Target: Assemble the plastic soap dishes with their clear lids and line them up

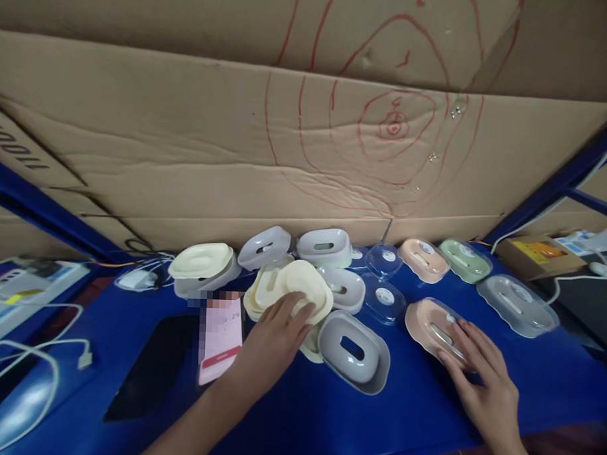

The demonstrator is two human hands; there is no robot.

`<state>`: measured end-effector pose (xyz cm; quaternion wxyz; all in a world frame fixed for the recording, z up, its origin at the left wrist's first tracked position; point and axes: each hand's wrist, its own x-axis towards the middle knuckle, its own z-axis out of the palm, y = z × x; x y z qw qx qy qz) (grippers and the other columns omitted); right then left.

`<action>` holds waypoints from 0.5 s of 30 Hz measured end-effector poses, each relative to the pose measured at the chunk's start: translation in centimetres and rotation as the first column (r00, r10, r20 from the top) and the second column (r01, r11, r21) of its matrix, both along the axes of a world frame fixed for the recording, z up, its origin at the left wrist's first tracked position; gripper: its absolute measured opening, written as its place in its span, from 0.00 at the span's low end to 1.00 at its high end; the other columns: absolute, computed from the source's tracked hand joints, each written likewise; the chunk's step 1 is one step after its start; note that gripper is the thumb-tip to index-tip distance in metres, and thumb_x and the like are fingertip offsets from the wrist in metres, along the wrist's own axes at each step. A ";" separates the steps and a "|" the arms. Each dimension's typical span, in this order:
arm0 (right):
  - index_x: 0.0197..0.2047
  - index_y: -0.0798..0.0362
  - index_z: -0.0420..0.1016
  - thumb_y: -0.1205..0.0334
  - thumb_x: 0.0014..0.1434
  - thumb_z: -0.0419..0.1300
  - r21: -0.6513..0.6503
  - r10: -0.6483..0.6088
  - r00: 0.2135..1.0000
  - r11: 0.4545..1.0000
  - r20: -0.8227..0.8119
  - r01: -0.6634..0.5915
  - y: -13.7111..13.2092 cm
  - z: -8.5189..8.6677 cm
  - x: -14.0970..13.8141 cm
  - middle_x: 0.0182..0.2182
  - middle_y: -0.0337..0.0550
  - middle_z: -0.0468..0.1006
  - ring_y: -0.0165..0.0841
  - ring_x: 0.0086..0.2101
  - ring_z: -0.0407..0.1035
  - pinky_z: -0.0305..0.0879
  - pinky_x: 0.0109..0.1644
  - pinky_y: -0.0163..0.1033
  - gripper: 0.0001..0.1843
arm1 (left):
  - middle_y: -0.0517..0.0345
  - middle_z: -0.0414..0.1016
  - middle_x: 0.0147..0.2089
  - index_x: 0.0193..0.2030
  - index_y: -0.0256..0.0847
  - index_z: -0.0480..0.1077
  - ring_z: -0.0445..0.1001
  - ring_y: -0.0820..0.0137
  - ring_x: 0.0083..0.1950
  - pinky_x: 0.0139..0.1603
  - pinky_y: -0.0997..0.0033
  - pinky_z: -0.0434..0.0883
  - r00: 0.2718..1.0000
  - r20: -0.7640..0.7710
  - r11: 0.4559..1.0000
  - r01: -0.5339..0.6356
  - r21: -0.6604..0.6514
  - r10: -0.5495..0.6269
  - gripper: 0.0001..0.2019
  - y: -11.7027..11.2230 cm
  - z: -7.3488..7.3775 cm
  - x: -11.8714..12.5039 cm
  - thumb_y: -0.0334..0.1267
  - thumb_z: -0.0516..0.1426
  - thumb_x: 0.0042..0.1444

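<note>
My left hand [283, 323] has its fingers on a cream soap dish piece [301, 280] at the top of a small pile of cream parts. Thumb and fingers of my right hand [485, 373] grip the near right side of a pink soap dish [427, 328] with a transparent lid. Between the hands lies a grey soap dish tray [378, 363] with an oval slot. Another grey tray [348, 289] sits behind it, right of the pile. Loose transparent lids [397, 310] with round stickers lie near the middle. The left fingertips are partly hidden.
Further lidded soap dishes stand at right: pink [414, 261], green [459, 249] and grey [494, 307]. A lit phone [222, 344] and a dark phone-like slab [152, 368] lie at left. White cables [54, 378] trail there. A cardboard wall [187, 130] rises behind the blue table [316, 427].
</note>
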<state>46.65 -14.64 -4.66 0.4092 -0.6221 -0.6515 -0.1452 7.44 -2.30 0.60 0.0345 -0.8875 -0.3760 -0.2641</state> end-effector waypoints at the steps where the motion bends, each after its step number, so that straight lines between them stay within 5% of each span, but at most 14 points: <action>1: 0.72 0.40 0.73 0.55 0.69 0.69 0.010 -0.005 1.000 1.000 -0.005 0.005 0.0 0.1 0.0 0.65 0.46 0.78 0.50 0.63 0.74 0.70 0.69 0.58 0.30 | 0.42 0.77 0.63 0.64 0.42 0.71 0.79 0.50 0.64 0.59 0.46 0.82 1.000 0.011 1.000 -0.028 -0.011 0.029 0.15 -0.1 -0.3 -0.1 0.34 0.54 0.74; 6: 0.71 0.40 0.75 0.58 0.66 0.71 0.080 -0.010 0.998 0.997 -0.059 0.015 -0.6 0.8 -1.0 0.64 0.46 0.80 0.51 0.62 0.75 0.70 0.69 0.59 0.31 | 0.42 0.70 0.70 0.71 0.47 0.68 0.75 0.48 0.69 0.64 0.43 0.80 0.985 0.112 0.990 -0.124 -0.069 0.131 0.21 -4.0 -0.8 -1.6 0.34 0.55 0.73; 9: 0.71 0.40 0.74 0.60 0.65 0.72 0.098 0.043 0.989 0.995 -0.140 -0.029 -1.4 1.7 -4.2 0.64 0.48 0.79 0.53 0.61 0.75 0.70 0.68 0.62 0.33 | 0.46 0.70 0.72 0.72 0.55 0.67 0.76 0.51 0.69 0.63 0.47 0.81 0.932 0.307 0.965 -0.121 -0.233 0.192 0.24 -8.2 -0.6 -1.0 0.37 0.59 0.72; 10: 0.72 0.41 0.73 0.59 0.65 0.71 0.096 0.078 0.982 0.993 -0.170 -0.063 -1.7 2.0 -5.8 0.64 0.49 0.79 0.54 0.61 0.75 0.71 0.67 0.63 0.33 | 0.45 0.69 0.73 0.74 0.56 0.64 0.76 0.52 0.69 0.62 0.50 0.82 0.890 0.401 0.935 -0.073 -0.346 0.218 0.26 -9.5 -0.7 -0.3 0.40 0.61 0.71; 13: 0.73 0.46 0.72 0.49 0.69 0.67 0.080 0.276 0.928 0.961 -0.252 -0.264 -2.0 3.3 -11.4 0.64 0.55 0.79 0.55 0.61 0.75 0.77 0.62 0.60 0.33 | 0.38 0.61 0.78 0.82 0.54 0.47 0.72 0.44 0.73 0.59 0.44 0.83 0.586 0.743 0.823 0.213 -0.527 0.324 0.47 -11.4 -1.9 2.5 0.68 0.61 0.64; 15: 0.72 0.47 0.74 0.39 0.71 0.61 0.077 0.463 0.827 0.883 -0.318 -0.464 -1.4 4.3 -14.9 0.60 0.55 0.82 0.52 0.58 0.79 0.82 0.56 0.53 0.33 | 0.41 0.71 0.73 0.82 0.56 0.49 0.76 0.45 0.69 0.60 0.41 0.81 0.485 0.752 0.733 0.283 -0.618 0.447 0.53 -10.9 -3.2 4.0 0.75 0.61 0.57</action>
